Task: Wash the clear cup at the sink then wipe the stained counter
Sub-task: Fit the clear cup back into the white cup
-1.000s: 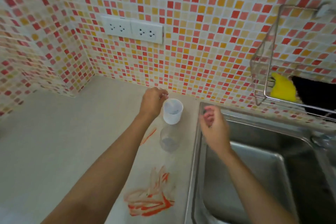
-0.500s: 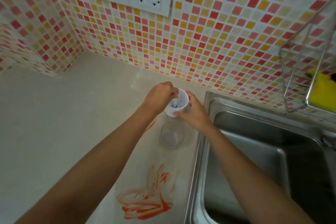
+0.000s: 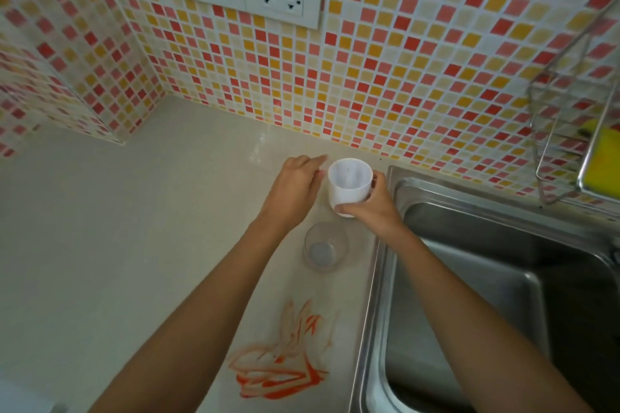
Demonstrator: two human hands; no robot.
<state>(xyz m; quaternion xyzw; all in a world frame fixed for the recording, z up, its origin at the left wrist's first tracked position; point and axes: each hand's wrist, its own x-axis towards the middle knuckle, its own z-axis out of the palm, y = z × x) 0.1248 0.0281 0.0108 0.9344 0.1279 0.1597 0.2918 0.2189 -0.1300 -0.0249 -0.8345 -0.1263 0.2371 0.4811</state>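
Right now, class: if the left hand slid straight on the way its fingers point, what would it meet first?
The left hand points up-right, just behind the white cup. It would probably meet the tiled wall first, perhaps brushing the cup's rim; depth is unclear.

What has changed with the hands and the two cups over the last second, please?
The white cup passed from the left hand to the right hand: the right came over from the sink and now grips it, while the left has let go and sits open beside it. The clear cup and the orange stain on the counter are unchanged.
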